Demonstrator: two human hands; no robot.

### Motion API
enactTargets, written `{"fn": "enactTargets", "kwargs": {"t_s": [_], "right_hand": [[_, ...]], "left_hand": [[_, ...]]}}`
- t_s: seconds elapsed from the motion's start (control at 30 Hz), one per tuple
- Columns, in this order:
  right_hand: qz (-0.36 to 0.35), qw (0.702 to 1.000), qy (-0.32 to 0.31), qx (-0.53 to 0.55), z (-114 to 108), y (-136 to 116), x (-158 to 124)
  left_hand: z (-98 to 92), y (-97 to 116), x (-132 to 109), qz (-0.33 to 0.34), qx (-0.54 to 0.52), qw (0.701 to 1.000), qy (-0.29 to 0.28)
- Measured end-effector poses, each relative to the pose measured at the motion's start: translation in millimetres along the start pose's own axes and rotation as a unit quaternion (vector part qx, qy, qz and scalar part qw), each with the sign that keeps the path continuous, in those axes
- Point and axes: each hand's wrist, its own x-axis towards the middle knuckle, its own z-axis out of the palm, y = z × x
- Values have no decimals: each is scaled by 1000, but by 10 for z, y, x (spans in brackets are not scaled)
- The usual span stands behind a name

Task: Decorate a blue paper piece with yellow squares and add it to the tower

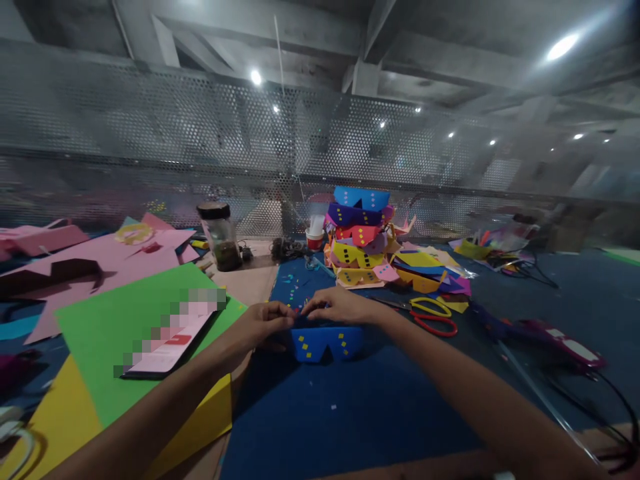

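Blue paper glasses with small yellow squares and a notch at the nose stand on the blue mat in front of me. My left hand is at their left end, thumb and fingers closed on the band behind the front. My right hand reaches over the back, its fingers bent down onto the same band and partly hidden. Both sets of fingertips meet close together behind the front. Just past my right wrist lie scissors with yellow and red handles.
A stack of coloured paper glasses rises at the back, beside a paper cup and a lidded jar. A phone lies on green paper at left. A purple glue gun with a cord lies right.
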Motion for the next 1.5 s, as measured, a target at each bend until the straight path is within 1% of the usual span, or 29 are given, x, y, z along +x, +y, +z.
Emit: {"fn": "enactTargets", "kwargs": {"t_s": [0.1,0.23,0.33,0.47,0.53,0.67,0.77,0.87,0.93,1.0,1.07,1.13,1.2,1.4,1.5], "right_hand": [[10,999,-10,34,1,-5,9],[3,1000,-4,31,35,11,11],[-15,1000,17,18,67,31,5],[-64,996,55,-21,88,17,-12],[-71,994,71,-39,101,-1,-18],[-64,993,83,-61,139,-4,-24],[-51,994,83,-52,123,18,-27],[-31,992,112,-43,20,-3,-61],[-21,991,126,-35,-77,-63,-120],[-10,994,112,-15,-161,-149,-206],[5,997,82,7,-207,-230,-297],[20,998,61,19,-206,-278,-367],[23,998,56,29,-172,-286,-400],[33,995,79,42,-76,-246,-375],[51,992,108,44,-79,-244,-372]], "left_hand": [[-3,-21,15,6,-1,1000,-13],[11,-27,17,12,-3,1000,-28],[26,-25,7,13,-7,999,-30],[45,-23,-10,21,-9,1000,-20],[53,-20,-14,22,-12,1000,-19],[67,1,-24,20,-13,1000,-16],[64,20,-34,17,-16,1000,-12],[40,23,-32,18,-42,999,-1],[16,12,-23,24,-58,998,6],[-5,-7,-12,29,-67,997,7],[-19,-29,-2,31,-74,997,4],[-26,-50,8,31,-80,996,-1],[-29,-67,18,32,-86,996,-7],[-51,-84,35,21,-113,993,-25],[-62,-73,32,4,-186,982,-40]]}}
